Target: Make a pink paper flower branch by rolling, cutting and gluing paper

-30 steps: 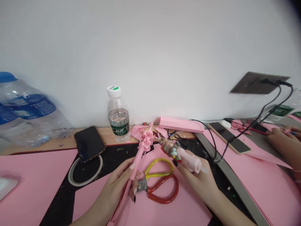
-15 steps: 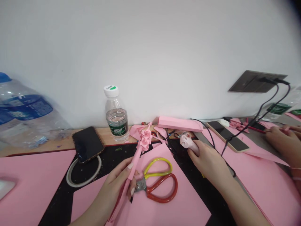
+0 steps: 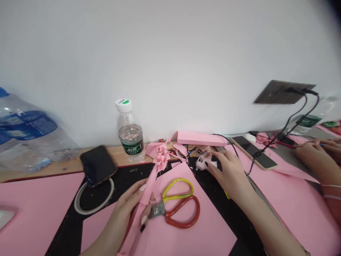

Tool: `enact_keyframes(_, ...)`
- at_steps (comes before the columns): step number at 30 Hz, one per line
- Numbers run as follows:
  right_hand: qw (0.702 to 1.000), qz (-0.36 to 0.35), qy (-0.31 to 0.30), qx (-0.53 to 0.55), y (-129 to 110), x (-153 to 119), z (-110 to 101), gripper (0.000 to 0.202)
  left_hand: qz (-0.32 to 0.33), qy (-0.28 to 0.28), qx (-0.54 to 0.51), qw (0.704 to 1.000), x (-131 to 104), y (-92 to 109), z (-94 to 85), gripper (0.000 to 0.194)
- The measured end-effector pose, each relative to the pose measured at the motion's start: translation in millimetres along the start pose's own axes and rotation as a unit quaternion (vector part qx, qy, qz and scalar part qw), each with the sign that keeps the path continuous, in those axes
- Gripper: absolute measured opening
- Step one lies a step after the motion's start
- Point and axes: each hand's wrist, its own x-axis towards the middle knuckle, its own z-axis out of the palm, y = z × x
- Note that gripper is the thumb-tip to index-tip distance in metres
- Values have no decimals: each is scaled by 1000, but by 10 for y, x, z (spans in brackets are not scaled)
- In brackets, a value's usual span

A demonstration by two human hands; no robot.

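Paper flower [image 3: 161, 159] was held by its stem [image 3: 149, 186], left hand [image 3: 125, 206] clasped; right hand [image 3: 231, 175], half-curled, touched a pink tool [image 3: 201, 163], grip unclear, in an apparent placing step calling for clean release.

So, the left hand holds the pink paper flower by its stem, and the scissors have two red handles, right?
No: in the head view, the scissors have one yellow and one red handle. The left hand does hold the paper flower by its stem.

Shared craft workspace: folded pink-paper flower [image 3: 161, 158], flat pink paper sheets [image 3: 191, 238], red-and-yellow-handled metal scissors [image 3: 167, 215], co-worker's bare hand [image 3: 307, 154] alongside.
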Motion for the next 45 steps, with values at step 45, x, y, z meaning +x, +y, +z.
enact_keyframes(45,919,-94,-193,329,-749,117,15,27,-4,-25,8,1000,8,81,3,33)
